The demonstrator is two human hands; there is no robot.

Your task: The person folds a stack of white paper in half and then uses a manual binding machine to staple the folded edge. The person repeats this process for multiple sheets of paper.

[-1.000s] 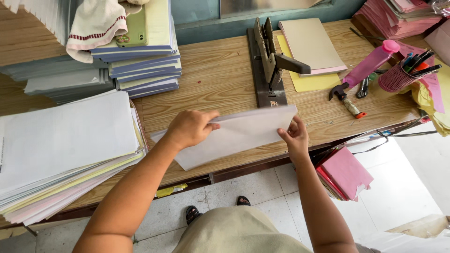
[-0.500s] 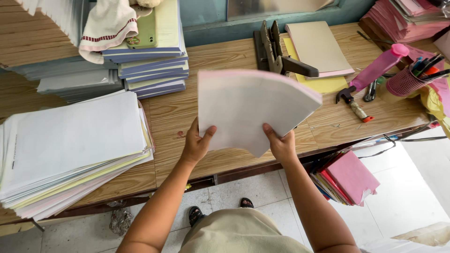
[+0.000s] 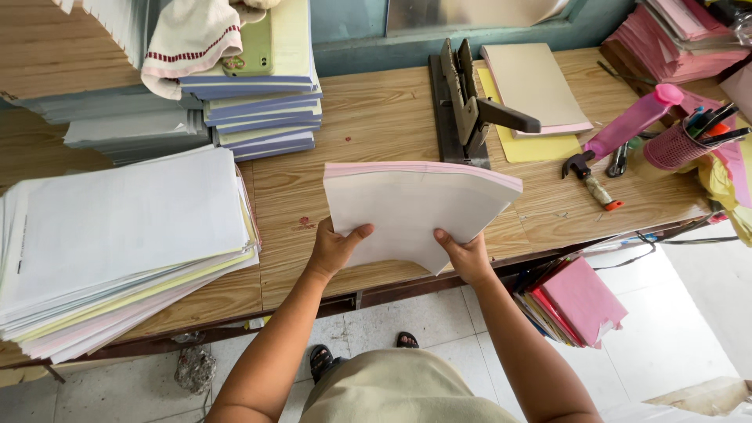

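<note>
Both hands hold a thin sheaf of paper [image 3: 411, 207] upright above the front part of the wooden table [image 3: 376, 117]; its sheets are white with a pink one at the back. My left hand [image 3: 335, 249] grips the lower left edge, thumb on the front face. My right hand [image 3: 468, 257] grips the lower right edge. The sheaf's top edge bows slightly. A large fanned pile of white, yellow and pink sheets [image 3: 117, 243] lies to the left of my left hand.
A black heavy-duty stapler [image 3: 466, 102] stands behind the sheaf, with beige and yellow pads [image 3: 533, 94] beside it. Stacked booklets [image 3: 262, 110] carry a green phone and a cloth. A pink bottle [image 3: 630, 121], pen cup [image 3: 681, 145] and pink papers [image 3: 583, 298] lie right.
The sheaf lay flat and slanted on the table a second ago; both hands have lifted it upright and squared it, and my hands have shifted to its lower edge.
</note>
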